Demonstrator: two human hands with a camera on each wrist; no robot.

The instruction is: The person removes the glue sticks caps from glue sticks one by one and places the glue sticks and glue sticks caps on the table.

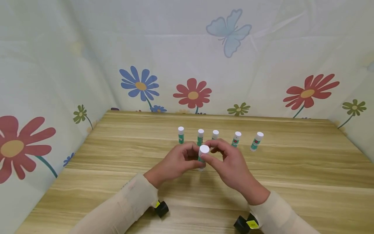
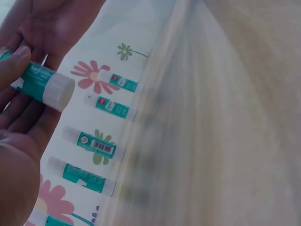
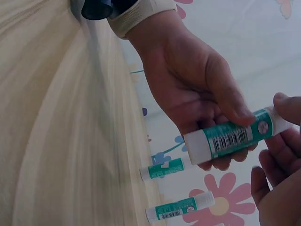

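A white-capped green glue stick (image 1: 204, 149) is held upright, cap up, between both hands above the wooden table. My left hand (image 1: 176, 162) grips its green body, with the thumb across the barcode label in the right wrist view, where the glue stick's white base (image 3: 198, 147) also shows. My right hand (image 1: 233, 165) has its thumb and fingers at the cap end, pinching it. Part of the label is covered by fingers.
Several more glue sticks stand upright in a row behind the hands, from one glue stick (image 1: 181, 135) on the left to another (image 1: 256, 141) on the right. The wooden table (image 1: 117, 143) meets a flower-printed curtain (image 1: 163, 42) at the back and sides.
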